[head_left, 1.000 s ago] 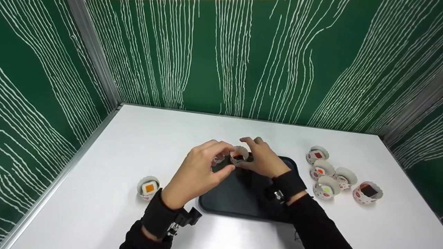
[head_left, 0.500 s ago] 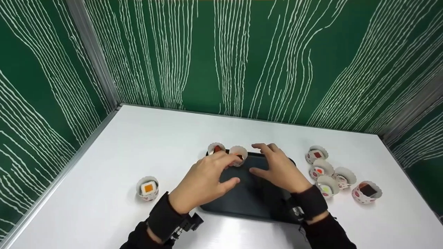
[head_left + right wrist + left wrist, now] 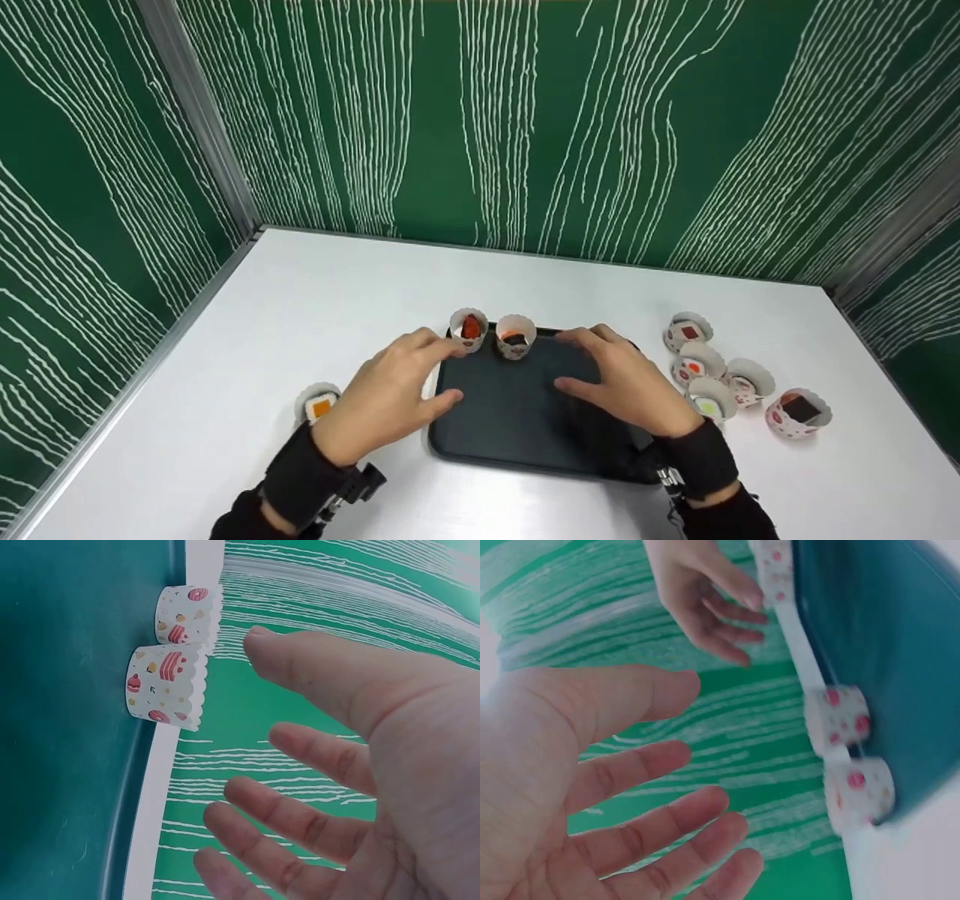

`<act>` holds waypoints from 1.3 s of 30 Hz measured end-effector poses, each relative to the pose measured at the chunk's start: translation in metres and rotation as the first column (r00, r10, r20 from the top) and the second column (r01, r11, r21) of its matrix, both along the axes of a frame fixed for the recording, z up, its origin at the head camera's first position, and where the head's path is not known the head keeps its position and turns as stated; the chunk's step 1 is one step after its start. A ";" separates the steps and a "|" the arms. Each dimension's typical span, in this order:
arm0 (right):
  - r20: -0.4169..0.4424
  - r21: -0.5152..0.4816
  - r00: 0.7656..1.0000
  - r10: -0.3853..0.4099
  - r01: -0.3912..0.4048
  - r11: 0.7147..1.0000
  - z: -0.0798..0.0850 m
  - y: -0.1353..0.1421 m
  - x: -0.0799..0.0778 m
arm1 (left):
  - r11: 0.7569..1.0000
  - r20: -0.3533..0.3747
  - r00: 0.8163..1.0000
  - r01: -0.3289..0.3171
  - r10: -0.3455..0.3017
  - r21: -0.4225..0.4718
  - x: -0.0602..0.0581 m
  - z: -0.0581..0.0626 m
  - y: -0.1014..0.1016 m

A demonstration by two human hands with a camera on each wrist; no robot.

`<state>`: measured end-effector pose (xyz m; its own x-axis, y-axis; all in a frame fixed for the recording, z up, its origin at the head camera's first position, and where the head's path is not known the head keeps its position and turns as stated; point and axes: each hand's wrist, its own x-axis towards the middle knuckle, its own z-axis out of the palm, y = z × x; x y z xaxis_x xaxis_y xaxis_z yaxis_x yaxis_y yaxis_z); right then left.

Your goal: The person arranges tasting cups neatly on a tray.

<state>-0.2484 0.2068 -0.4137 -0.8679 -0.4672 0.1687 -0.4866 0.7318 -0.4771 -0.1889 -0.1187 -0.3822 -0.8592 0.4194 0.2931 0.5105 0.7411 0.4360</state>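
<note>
paper cups (image 3: 514, 350): 8; tray (image 3: 517, 420): 1; table (image 3: 360, 289): 1; wristbands (image 3: 306, 476): 2

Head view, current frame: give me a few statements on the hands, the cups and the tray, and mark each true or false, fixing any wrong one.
1. Two paper cups stand at the far side of the dark tray. True.
2. The left hand holds a cup. False: its fingers are spread and hold nothing.
3. Five more cups stand to the right of the tray. True.
4. The lone cup left of the tray shows a green square inside. False: it shows an orange square.
5. The right hand holds nothing. True.
</note>
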 end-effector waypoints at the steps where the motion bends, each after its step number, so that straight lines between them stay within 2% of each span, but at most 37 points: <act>1: 0.002 -0.001 1.000 -0.001 0.001 1.000 0.000 0.002 0.001 | 1.000 -0.004 1.000 -0.016 0.016 -0.010 0.000 0.000 -0.004; 8: 0.008 0.000 1.000 0.010 -0.010 1.000 0.002 0.009 0.006 | 0.989 -0.040 0.992 -0.125 0.122 -0.081 0.002 -0.002 -0.033; 14: 0.005 0.000 1.000 0.010 -0.010 1.000 0.007 0.010 0.008 | 0.973 -0.050 0.980 -0.196 0.191 -0.125 0.010 -0.006 -0.065; 17: 0.006 -0.002 1.000 0.006 -0.006 1.000 0.009 0.011 0.010 | 0.961 -0.017 0.972 -0.234 0.234 -0.147 0.015 -0.009 -0.080; 21: 0.024 -0.007 1.000 0.012 -0.012 1.000 0.011 0.011 0.011 | 0.945 0.062 0.954 -0.280 0.294 -0.170 0.020 -0.014 -0.096; 30: 0.044 -0.014 0.999 0.026 -0.026 1.000 0.014 0.012 0.015 | 0.909 0.217 0.890 -0.358 0.401 -0.213 0.022 -0.027 -0.114; 35: 0.047 -0.012 0.998 0.031 -0.031 0.999 0.016 0.012 0.015 | 0.905 0.250 0.874 -0.371 0.416 -0.208 0.023 -0.034 -0.118; 39: 0.035 -0.019 0.999 0.034 -0.034 0.999 0.017 0.012 0.016 | 0.906 0.258 0.871 -0.376 0.418 -0.197 0.023 -0.039 -0.120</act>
<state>-0.2328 0.2185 -0.3967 -0.8573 -0.4935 0.1468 -0.4934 0.7061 -0.5078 -0.1658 -0.2391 -0.4211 -0.9987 0.0431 -0.0272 0.0287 0.9170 0.3978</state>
